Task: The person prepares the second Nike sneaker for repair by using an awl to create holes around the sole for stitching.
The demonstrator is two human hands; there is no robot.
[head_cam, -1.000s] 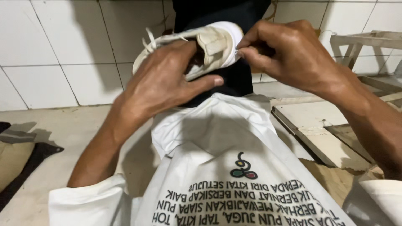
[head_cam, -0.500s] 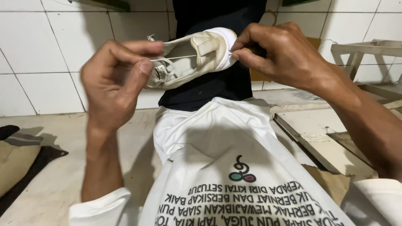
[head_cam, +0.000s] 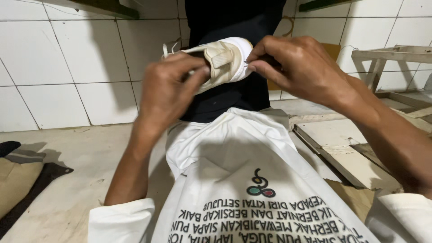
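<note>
- Gripped from the 9 o'clock side by the left hand [head_cam: 168,92], fingers curled closed around the toe end and sole of a cream-white sneaker [head_cam: 220,63], held up at 12 o'clock of the view, well above the floor.
- Looks light and mostly soft: canvas-like upper likely to give under the fingers, rubbery sole stiffer, so the sole edge and toe judged the firmest places to hold; not slippery, not fragile.
- Loose white lace [head_cam: 170,47] sticking up at about 10 o'clock of the shoe.
- Pinched at the heel, at 3 o'clock of the shoe, by the right hand [head_cam: 299,72]: thumb and forefinger nipped narrowly together on something thin at the heel edge, too small to tell what.
- Shoe thus spanning between the two grips, toe toward 9 o'clock, heel toward 3 o'clock.
- Behind it, a dark garment [head_cam: 234,27] against the white tiled wall [head_cam: 54,67]; below, a white printed shirt [head_cam: 252,180]; at 3 o'clock, bare wooden boards [head_cam: 342,148].
</note>
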